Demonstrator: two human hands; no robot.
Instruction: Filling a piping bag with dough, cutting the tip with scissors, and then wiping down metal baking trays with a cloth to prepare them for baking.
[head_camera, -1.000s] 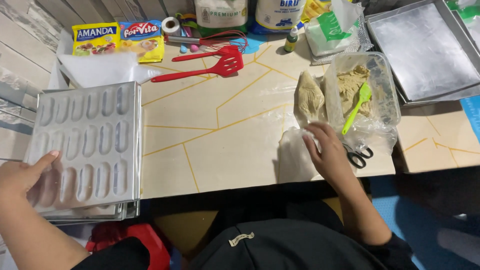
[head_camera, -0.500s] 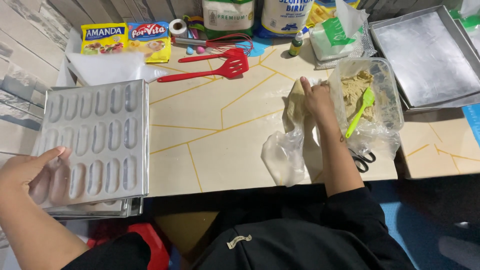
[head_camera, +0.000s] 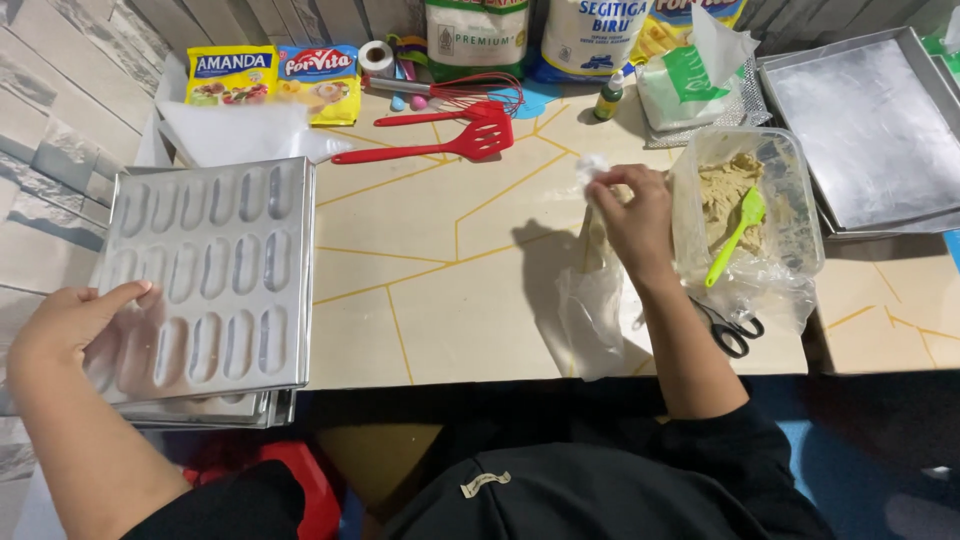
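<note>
Gripping the clear plastic piping bag (head_camera: 592, 300) by its bunched top, your right hand (head_camera: 632, 212) was closed and held it above the tabletop beside the clear dough tub (head_camera: 790, 215); best twisted tight, supported below. Your left hand (head_camera: 75, 325) lay open on the silver oblong-cavity mould tray (head_camera: 215, 270). Counted: one bag, two red spatulas (head_camera: 440, 150), one pair of scissors (head_camera: 730, 330).
</note>
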